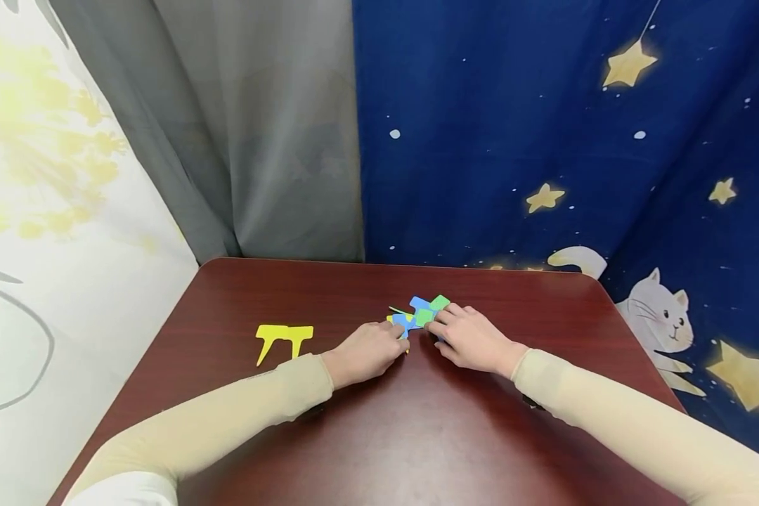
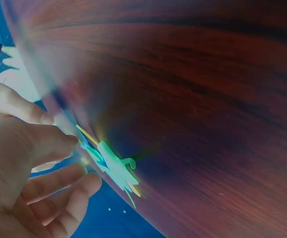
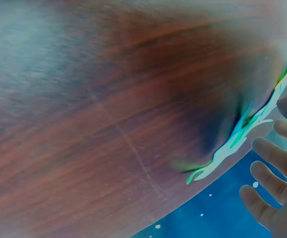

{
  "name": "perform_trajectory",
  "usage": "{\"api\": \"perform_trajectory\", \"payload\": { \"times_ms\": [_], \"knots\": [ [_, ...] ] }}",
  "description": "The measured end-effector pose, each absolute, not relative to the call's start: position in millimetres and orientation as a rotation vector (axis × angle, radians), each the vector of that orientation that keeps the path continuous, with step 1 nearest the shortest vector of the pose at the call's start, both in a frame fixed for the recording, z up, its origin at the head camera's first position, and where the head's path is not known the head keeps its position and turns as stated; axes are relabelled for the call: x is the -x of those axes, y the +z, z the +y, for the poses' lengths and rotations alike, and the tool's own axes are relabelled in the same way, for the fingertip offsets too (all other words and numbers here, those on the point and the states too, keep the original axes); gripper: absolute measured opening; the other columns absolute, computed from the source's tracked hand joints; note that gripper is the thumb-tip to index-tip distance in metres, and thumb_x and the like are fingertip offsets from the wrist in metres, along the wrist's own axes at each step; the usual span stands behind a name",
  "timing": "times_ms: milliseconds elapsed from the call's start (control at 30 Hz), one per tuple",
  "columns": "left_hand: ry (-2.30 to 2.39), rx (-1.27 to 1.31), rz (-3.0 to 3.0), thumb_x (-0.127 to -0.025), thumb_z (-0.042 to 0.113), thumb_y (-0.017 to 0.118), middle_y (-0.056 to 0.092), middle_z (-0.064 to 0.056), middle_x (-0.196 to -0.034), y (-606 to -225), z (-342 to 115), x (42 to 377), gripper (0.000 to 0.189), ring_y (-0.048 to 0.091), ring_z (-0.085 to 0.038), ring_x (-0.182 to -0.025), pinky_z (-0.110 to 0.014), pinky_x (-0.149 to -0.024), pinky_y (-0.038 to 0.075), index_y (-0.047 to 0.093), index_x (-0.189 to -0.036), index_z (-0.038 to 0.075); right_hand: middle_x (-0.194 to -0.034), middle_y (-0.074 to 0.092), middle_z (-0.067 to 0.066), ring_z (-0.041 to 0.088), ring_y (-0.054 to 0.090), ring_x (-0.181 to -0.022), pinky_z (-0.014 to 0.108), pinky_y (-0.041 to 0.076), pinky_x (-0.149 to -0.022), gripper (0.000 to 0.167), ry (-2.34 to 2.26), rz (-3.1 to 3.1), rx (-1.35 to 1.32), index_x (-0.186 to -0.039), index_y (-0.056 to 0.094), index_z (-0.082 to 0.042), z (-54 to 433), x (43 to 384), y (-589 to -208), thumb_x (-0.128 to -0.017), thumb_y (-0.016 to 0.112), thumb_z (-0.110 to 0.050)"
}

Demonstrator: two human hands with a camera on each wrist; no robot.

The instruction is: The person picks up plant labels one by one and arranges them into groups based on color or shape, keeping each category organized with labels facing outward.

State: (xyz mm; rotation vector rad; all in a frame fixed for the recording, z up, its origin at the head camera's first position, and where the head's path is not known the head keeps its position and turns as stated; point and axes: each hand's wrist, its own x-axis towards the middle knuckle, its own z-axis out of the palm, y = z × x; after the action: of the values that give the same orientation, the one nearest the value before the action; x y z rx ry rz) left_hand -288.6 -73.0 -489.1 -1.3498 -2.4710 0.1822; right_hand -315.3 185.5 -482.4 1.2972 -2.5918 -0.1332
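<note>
A loose pile of T-shaped plant labels lies on the table between my hands in the head view, with blue labels [image 1: 420, 303], green labels [image 1: 424, 318] and bits of yellow showing. My left hand [image 1: 368, 353] reaches to the pile's left side, fingertips over a blue label. On the right side, my right hand [image 1: 471, 339] has its fingertips at the green and blue labels and partly covers them. The left wrist view shows loosely bent, parted fingers beside the label pile [image 2: 114, 166]. Spread fingers also lie beside the pile [image 3: 233, 141] in the right wrist view.
Two yellow T-shaped plant labels [image 1: 284, 332] lie side by side on the table's left part, beyond my left forearm. The dark red wooden table [image 1: 405, 450] ends at the back against a grey curtain [image 1: 291, 140] and a blue starry curtain [image 1: 468, 140].
</note>
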Motion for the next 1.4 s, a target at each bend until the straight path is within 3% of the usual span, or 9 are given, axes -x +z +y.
{"api": "perform_trajectory", "payload": {
  "times_ms": [200, 467, 667, 967, 1400],
  "knots": [
    [0.266, 1.363, -2.444, -0.096, 0.017, 0.066, 0.062, 0.000, -0.085, -488, -67, 293, 0.008, 0.059, -0.016, -0.076, -0.030, -0.064, 0.047, 0.074, -0.094, 0.019, -0.109, 0.064, 0.000, 0.022, 0.055, -0.101, 0.040, 0.050, -0.078, 0.026, -0.077, -2.583, -1.290, -0.115, 0.072, -0.017, 196, 311, -486, -0.092, 0.070, -0.029],
    [0.414, 1.402, -2.385, -0.096, 0.012, 0.065, 0.061, 0.000, -0.087, -496, -58, 295, 0.012, 0.056, -0.017, -0.075, -0.032, -0.069, 0.052, 0.073, -0.094, 0.020, -0.111, 0.065, 0.002, 0.024, 0.056, -0.105, 0.042, 0.051, -0.079, 0.033, -0.036, -2.556, -1.295, -0.120, 0.071, -0.016, 204, 305, -493, -0.090, 0.072, -0.030],
    [0.503, 1.431, -2.320, -0.098, 0.008, 0.063, 0.058, 0.000, -0.083, -502, -50, 298, 0.020, 0.056, -0.018, -0.074, -0.031, -0.067, 0.046, 0.076, -0.094, 0.023, -0.109, 0.064, 0.001, 0.023, 0.056, -0.102, 0.042, 0.050, -0.077, 0.032, -0.005, -2.541, -1.291, -0.119, 0.071, -0.017, 207, 302, -494, -0.089, 0.072, -0.029],
    [0.495, 1.469, -2.274, -0.095, 0.012, 0.070, 0.065, 0.000, -0.089, -497, -58, 302, 0.013, 0.061, -0.016, -0.080, -0.032, -0.075, 0.051, 0.077, -0.102, 0.021, -0.108, 0.063, -0.003, 0.020, 0.055, -0.104, 0.039, 0.050, -0.078, 0.030, -0.002, -2.573, -1.261, -0.119, 0.071, -0.018, 215, 299, -498, -0.092, 0.070, -0.030],
    [0.132, 1.409, -2.083, -0.094, 0.000, 0.058, 0.062, -0.001, -0.077, -491, -75, 308, 0.018, 0.060, -0.016, -0.068, -0.028, -0.062, 0.052, 0.063, -0.081, 0.012, -0.113, 0.064, 0.000, 0.021, 0.056, -0.108, 0.040, 0.050, -0.080, 0.033, 0.002, -2.562, -1.282, -0.122, 0.070, -0.016, 218, 302, -490, -0.092, 0.070, -0.029]
  ]
}}
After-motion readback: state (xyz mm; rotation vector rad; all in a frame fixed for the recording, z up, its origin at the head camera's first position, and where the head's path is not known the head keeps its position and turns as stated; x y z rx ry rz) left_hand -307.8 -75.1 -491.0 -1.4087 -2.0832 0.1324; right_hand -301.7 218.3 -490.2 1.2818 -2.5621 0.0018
